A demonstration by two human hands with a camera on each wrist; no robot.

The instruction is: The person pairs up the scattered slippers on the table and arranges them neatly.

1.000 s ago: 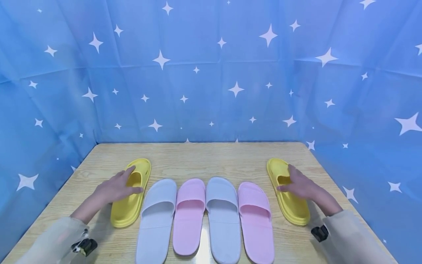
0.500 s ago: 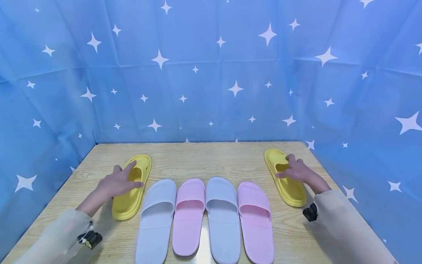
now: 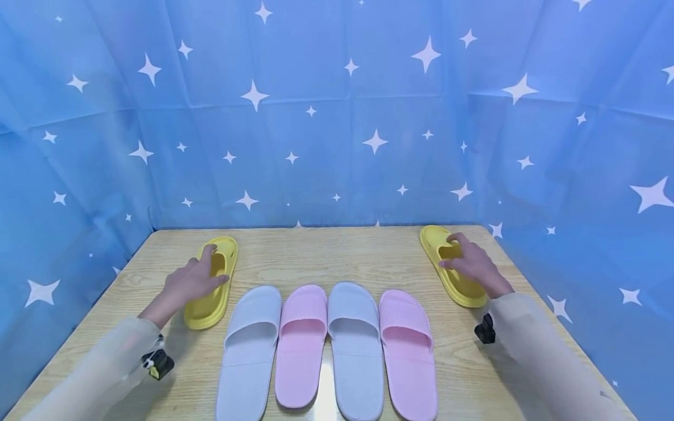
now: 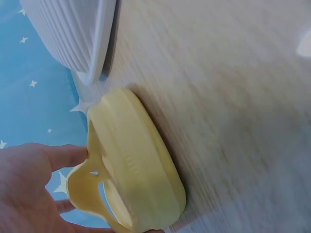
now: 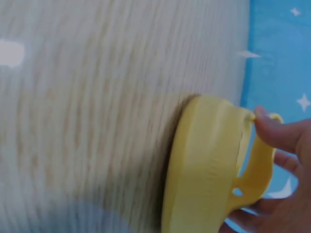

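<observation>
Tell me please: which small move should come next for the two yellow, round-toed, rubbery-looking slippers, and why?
Probably the right hand should release the right yellow slipper: its toe appears level with the far edge of the pale, wood-grained table, so a forward push might tip it off.

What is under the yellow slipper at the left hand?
The wood-grain table shows beside the yellow slipper; the area directly beneath it is covered and cannot be seen.

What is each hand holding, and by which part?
The left hand grips a yellow, round-toed, rubbery-looking slipper; the right hand grips its matching yellow slipper. Each is held by the upper, beside the foot opening.
</observation>
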